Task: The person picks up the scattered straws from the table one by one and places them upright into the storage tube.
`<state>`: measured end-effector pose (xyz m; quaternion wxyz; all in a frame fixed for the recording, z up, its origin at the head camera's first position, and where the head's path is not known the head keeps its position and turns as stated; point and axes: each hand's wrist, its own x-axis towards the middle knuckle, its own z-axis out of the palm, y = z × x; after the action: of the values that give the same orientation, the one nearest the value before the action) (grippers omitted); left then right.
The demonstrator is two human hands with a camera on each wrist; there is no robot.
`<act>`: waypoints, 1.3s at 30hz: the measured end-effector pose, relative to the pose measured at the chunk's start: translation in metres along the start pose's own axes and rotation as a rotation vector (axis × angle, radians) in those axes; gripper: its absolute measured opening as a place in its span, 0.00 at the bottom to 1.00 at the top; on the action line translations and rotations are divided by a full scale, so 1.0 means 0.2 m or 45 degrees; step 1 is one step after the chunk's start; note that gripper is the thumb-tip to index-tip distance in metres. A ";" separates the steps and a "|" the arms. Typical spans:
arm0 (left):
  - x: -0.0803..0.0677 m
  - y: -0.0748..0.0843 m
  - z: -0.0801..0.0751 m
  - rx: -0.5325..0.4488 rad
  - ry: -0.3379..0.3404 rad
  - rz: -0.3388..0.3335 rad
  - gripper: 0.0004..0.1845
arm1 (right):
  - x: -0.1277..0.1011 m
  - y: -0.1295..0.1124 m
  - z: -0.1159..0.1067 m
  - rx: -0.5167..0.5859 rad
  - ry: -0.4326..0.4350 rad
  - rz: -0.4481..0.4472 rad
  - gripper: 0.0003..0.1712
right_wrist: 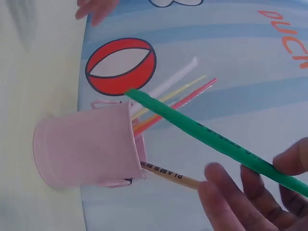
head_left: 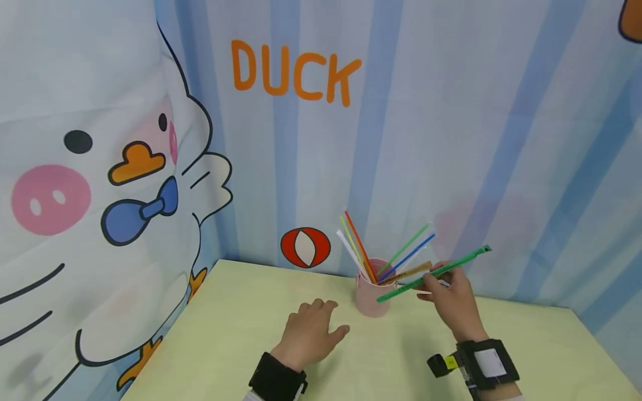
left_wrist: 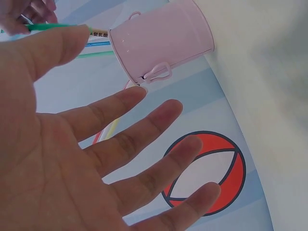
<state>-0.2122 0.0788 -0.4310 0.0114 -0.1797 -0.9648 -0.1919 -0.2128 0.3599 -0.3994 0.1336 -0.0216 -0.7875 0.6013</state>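
A small pink bucket [head_left: 370,296] stands on the pale green table [head_left: 225,334] near the back wall, with several coloured straws [head_left: 358,245] and a brown stick [head_left: 408,273] leaning out of it. My right hand [head_left: 451,303] pinches a green stick [head_left: 433,273] just right of the bucket, its lower end beside the rim. The right wrist view shows the green stick [right_wrist: 207,137] crossing in front of the bucket [right_wrist: 86,149]. My left hand [head_left: 311,331] rests open on the table left of the bucket, fingers spread [left_wrist: 120,159], holding nothing.
A printed backdrop with a cartoon duck [head_left: 125,184], the word DUCK and a red ball [head_left: 305,247] closes off the back and left. The table's right corner lies near the right wall. Both wrists wear black straps [head_left: 484,365].
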 end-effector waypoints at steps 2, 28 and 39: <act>0.00 0.00 0.00 -0.012 -0.001 -0.004 0.31 | 0.04 0.01 0.02 0.009 0.066 -0.034 0.18; 0.02 0.00 0.01 0.049 -0.039 -0.022 0.30 | 0.26 0.23 0.18 -0.633 0.041 -0.012 0.21; 0.04 0.00 0.02 0.088 -0.067 -0.040 0.31 | 0.25 0.26 0.25 -0.684 -0.014 0.005 0.20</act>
<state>-0.2189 0.0830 -0.4340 -0.0108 -0.1691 -0.9735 -0.1536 -0.2800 0.3368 -0.4511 0.1176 -0.0547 -0.9195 0.3711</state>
